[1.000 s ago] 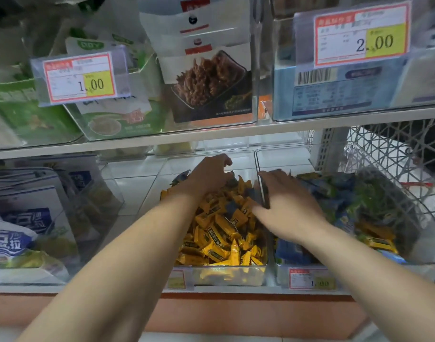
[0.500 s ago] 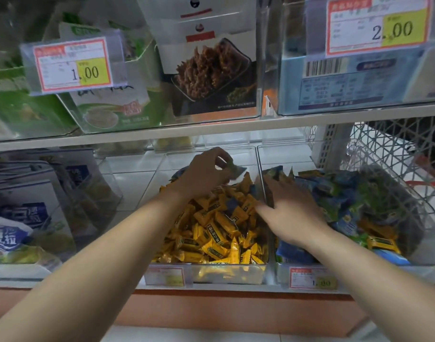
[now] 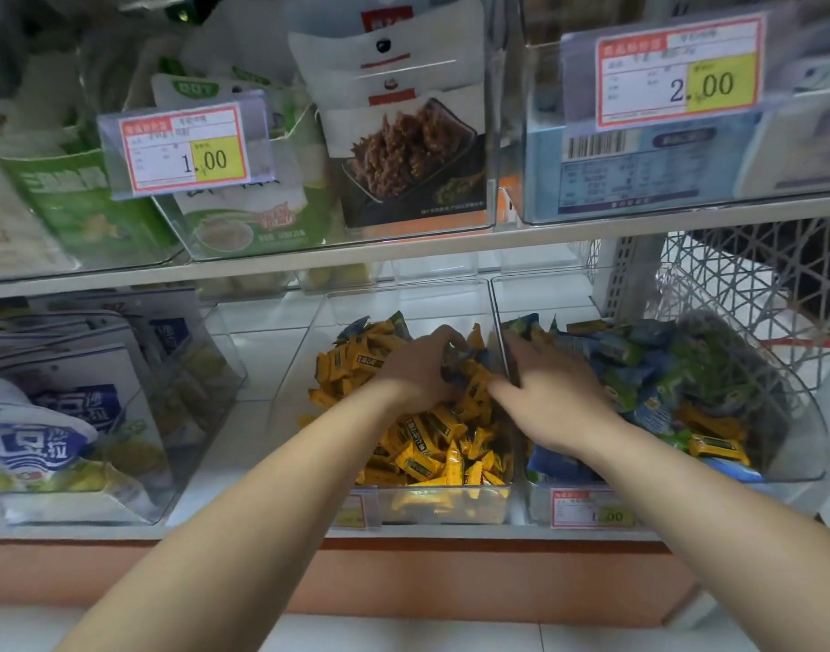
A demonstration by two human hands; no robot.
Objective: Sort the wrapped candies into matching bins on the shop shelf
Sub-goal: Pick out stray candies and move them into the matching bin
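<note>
Movement since a moment earlier carried the left hand [image 3: 420, 369], gripping blue-wrapped candies [image 3: 454, 365], rightward over the yellow-candy bin [image 3: 441, 506] toward the blue-candy bin [image 3: 789, 444], where the right hand [image 3: 551, 400] lay flat-fingered across the divider, suggesting those strays were nearly sorted.

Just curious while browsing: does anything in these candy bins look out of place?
Yes. Yellow candies lie in the right bin among blue-green ones, and blue candies sit at the back of the yellow-filled middle bin.

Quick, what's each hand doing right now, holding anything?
Left hand: fingers curled around a small blue-wrapped candy.
Right hand: open, fingers straight beside the clear plastic bin divider, holding nothing visible.
</note>
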